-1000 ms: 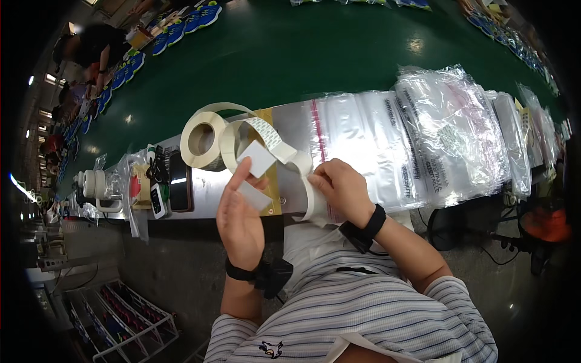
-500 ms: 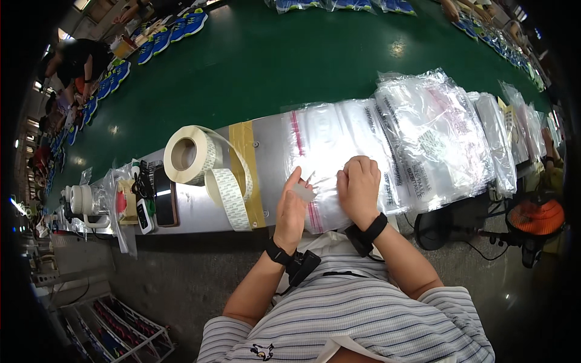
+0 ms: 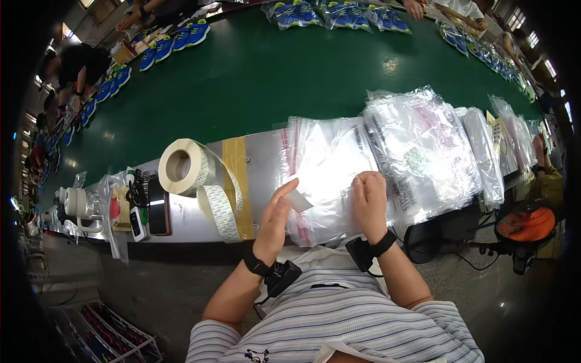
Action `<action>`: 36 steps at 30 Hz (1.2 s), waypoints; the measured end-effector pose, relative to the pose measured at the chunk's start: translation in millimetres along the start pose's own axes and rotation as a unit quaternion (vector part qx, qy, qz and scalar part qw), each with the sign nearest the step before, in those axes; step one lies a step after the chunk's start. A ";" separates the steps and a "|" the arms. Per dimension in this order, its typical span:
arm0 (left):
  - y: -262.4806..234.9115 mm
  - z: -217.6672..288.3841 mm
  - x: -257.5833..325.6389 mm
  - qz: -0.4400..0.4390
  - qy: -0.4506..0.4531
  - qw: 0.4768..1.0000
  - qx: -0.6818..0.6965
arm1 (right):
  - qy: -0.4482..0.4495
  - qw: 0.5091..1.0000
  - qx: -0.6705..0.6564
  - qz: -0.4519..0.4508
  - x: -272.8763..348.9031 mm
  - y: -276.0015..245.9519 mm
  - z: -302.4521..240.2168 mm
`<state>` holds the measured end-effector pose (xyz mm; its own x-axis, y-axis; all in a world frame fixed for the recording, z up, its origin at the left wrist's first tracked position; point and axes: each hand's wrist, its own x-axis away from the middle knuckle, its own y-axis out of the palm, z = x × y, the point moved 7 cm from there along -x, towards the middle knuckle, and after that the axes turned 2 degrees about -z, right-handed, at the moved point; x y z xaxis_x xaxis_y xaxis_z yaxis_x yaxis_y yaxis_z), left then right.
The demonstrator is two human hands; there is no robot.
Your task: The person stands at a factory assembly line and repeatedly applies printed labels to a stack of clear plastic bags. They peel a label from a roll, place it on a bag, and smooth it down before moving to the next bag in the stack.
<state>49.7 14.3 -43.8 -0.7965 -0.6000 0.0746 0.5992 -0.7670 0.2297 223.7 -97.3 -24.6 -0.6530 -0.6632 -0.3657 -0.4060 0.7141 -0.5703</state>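
Observation:
My left hand (image 3: 273, 222) is at the left edge of a clear plastic bag (image 3: 333, 148), its fingers nearly straight. A small greyish sticker (image 3: 300, 201) is held at its fingertips, over the bag's pink-striped edge. On the right half of the same bag, my right hand (image 3: 370, 202) is closed with curled fingers, gripping the film; the fingertips are partly hidden. Further right lies a thick stack of clear printed bags (image 3: 423, 151). To the left stands a roll of stickers (image 3: 181, 166), its loose strip (image 3: 223, 212) curling down onto the metal surface.
A phone (image 3: 160, 209), a white power strip (image 3: 138, 225) and a white tape dispenser (image 3: 75, 206) sit on the left. Beyond is a green belt (image 3: 266, 78) with bagged blue shoes (image 3: 348, 15) on its far side. An orange fan (image 3: 525, 225) stands at right; other people work around the belt.
The whole view has shifted, with things sitting lower. My hands have moved a little apart, and my right fingers have curled tighter. The top bag's left edge looks ruffled and shifted.

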 end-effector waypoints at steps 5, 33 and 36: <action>70.9 24.9 -47.2 -0.235 -0.054 0.912 0.331 | 0.091 0.985 -0.103 -0.108 11.6 26.2 10.5; -10.1 -28.0 -3.4 0.063 -0.092 0.962 0.249 | 0.103 0.900 0.110 0.408 1.2 -214.6 82.3; -9.4 -21.2 4.8 0.038 0.026 0.998 0.053 | -0.146 0.942 0.161 0.256 7.8 -118.0 -10.9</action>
<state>41.9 13.8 -66.1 -0.7425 -0.6683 0.0452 0.6433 -0.6925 0.3266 259.5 -184.2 47.9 -0.4874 -0.3176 -0.8134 0.1595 0.8834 -0.4406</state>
